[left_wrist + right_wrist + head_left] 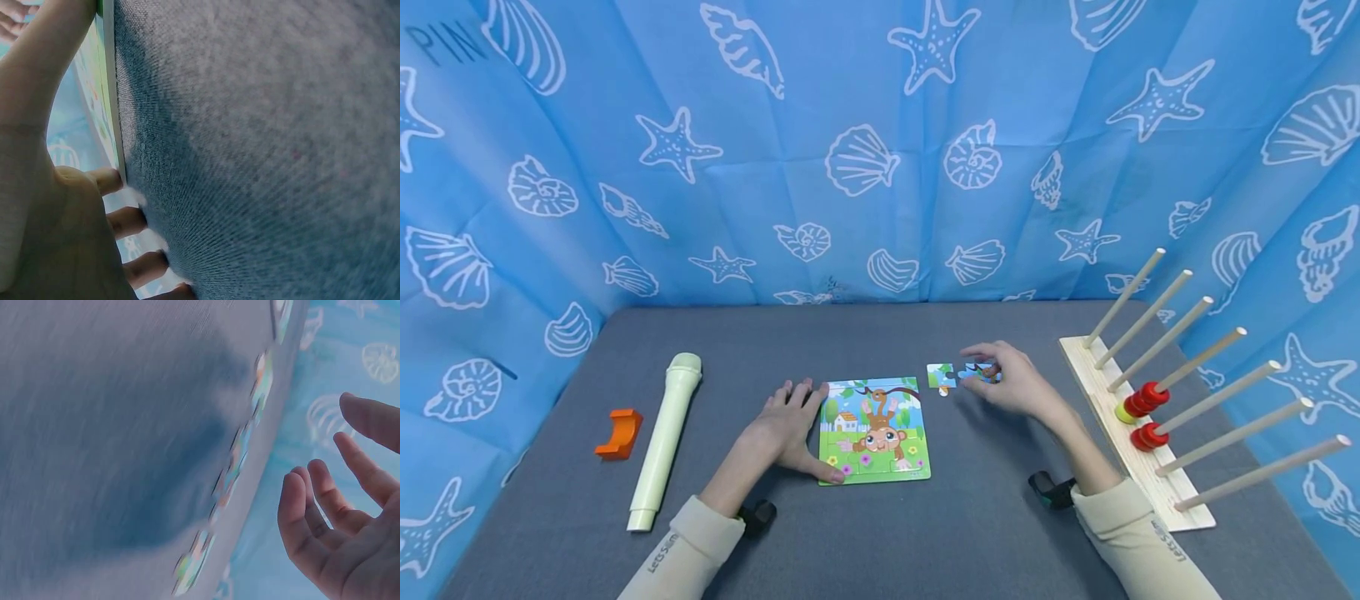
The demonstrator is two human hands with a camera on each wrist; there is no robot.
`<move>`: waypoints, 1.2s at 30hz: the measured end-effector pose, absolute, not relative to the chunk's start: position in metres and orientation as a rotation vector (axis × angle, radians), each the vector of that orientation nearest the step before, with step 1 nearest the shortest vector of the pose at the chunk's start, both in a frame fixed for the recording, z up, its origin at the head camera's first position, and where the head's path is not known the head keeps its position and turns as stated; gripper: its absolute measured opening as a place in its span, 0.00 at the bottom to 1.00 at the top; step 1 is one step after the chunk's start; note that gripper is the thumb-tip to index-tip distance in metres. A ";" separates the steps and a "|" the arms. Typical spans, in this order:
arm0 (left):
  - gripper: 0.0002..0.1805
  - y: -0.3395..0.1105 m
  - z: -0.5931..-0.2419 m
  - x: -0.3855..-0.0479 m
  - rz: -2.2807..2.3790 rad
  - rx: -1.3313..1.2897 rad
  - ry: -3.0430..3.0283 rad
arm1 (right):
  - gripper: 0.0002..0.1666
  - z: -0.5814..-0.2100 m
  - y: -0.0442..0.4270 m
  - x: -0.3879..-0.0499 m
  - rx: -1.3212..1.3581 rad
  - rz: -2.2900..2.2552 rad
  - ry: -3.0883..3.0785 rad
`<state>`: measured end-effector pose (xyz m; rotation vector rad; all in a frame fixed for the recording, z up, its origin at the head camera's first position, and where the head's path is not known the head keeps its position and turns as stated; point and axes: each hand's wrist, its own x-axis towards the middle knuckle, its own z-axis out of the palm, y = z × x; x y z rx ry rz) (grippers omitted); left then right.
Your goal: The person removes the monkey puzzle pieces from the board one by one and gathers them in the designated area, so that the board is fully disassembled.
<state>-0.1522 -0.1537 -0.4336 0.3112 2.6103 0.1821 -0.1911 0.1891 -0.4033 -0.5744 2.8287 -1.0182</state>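
A square jigsaw puzzle (872, 433) with a monkey picture lies flat in the middle of the table. My left hand (784, 427) rests along its left side, fingers spread, thumb at the lower left corner and index finger near the upper left one. The left wrist view shows the puzzle's edge (106, 81) between thumb and index finger. Above loose puzzle pieces, right of the puzzle, hovers my right hand (1011, 379), fingers loosely bent and apart, holding nothing. One loose piece (937, 375) lies left of its fingertips; others (234, 465) are partly hidden under it in the head view.
A pale green microphone-shaped stick (666, 442) and an orange arch block (621, 434) lie at the left. On the right stands a wooden peg rack (1120, 417) with tall rods and several red and yellow rings (1146, 400). A blue curtain (880, 167) hangs behind the table.
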 end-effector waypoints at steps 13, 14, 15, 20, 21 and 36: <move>0.77 -0.153 -0.433 -0.154 0.139 0.307 2.602 | 0.22 -0.401 0.131 -0.174 -0.695 -1.086 2.598; 0.77 -0.153 -0.433 -0.154 0.138 0.308 2.604 | 0.22 -0.401 0.127 -0.173 -0.703 -1.095 2.575; 0.77 -0.153 -0.433 -0.154 0.136 0.307 2.603 | 0.22 -0.402 0.123 -0.172 -0.708 -1.099 2.559; 0.77 -0.153 -0.434 -0.155 0.139 0.310 2.599 | 0.21 -0.406 0.105 -0.171 -0.757 -1.115 2.497; 0.77 -0.153 -0.434 -0.155 0.141 0.310 2.596 | 0.21 -0.407 0.101 -0.171 -0.770 -1.111 2.488; 0.76 -0.155 -0.432 -0.152 0.174 0.336 2.583 | 0.23 -0.424 0.058 -0.167 -0.774 -1.063 2.346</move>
